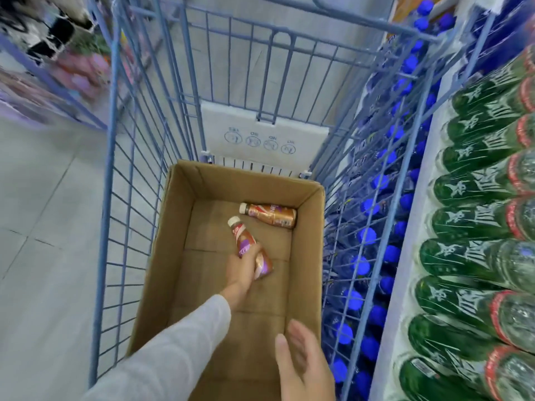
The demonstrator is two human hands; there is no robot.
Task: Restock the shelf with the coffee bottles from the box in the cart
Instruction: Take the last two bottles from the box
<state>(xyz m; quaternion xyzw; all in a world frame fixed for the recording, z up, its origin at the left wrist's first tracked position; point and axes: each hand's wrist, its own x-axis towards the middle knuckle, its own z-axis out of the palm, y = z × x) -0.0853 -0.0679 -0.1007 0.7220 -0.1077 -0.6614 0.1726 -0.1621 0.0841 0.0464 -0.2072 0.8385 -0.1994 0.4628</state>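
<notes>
Lift the bottle [242,238] gripped by the left hand [244,266] straight out of the box [173,215]. Send the open, empty right hand [304,363] for the far-wall bottle [272,216].

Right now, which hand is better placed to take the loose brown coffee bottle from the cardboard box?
Right hand: open, empty, over the cardboard box. Left hand grips another brown coffee bottle.

White plastic panel [262,137] on the far wall of the blue wire cart [111,169], centre frame, bore four circled pictograms captioned upside down, apparently "YES" and three "NO". The brown coffee bottle [270,215] lying in the cardboard box [173,215] showed "NE". White markings on the green bottles [474,221], right, were illegible.
</notes>
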